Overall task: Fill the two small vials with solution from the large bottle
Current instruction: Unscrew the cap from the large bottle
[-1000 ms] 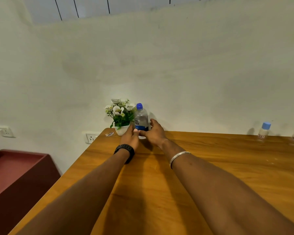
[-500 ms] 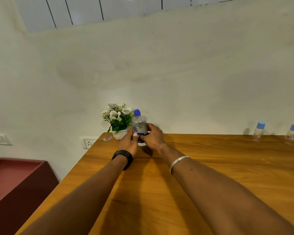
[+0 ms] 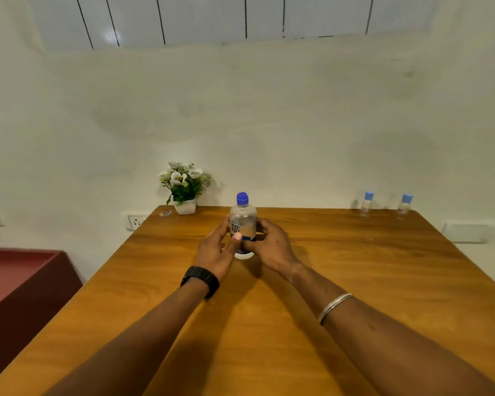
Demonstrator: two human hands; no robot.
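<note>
Large bottle (image 3: 243, 224) upright on the wooden table (image 3: 355, 267), mid-table toward the far side, 12 o'clock from the wearer. Clear body, blue cap still on, label partly readable only; lower label and part of the base hidden behind thumbs. Whether the base touches the table or is lifted slightly: cannot tell.

Left hand (image 3: 216, 252) grips the bottle from its 9 o'clock side, thumb across the front of the label, fingers curled round the far side and mostly hidden. Right hand (image 3: 269, 244) grips from the 3 o'clock side, fingers wrapped behind the bottle, tips out of sight. Both hands clamped on the same bottle, thumbs nearly meeting at the front.

Black watch (image 3: 202, 278) on left wrist, silver bangle (image 3: 335, 306) on right forearm. Both elbows cut off by the bottom edge.

Two small vials at 2 o'clock, far right table edge by the wall: nearer-centre vial (image 3: 367, 202) and outer vial (image 3: 405, 205), light blue caps on, standing apart from each other, well apart from the bottle. Contents too small to judge.

Flower pot (image 3: 185, 185) at 11 o'clock on the far left corner; a small unclear item (image 3: 165, 214) just beside it. Red bin (image 3: 26, 281) at 9 o'clock off the table, cut off by the frame.
</note>
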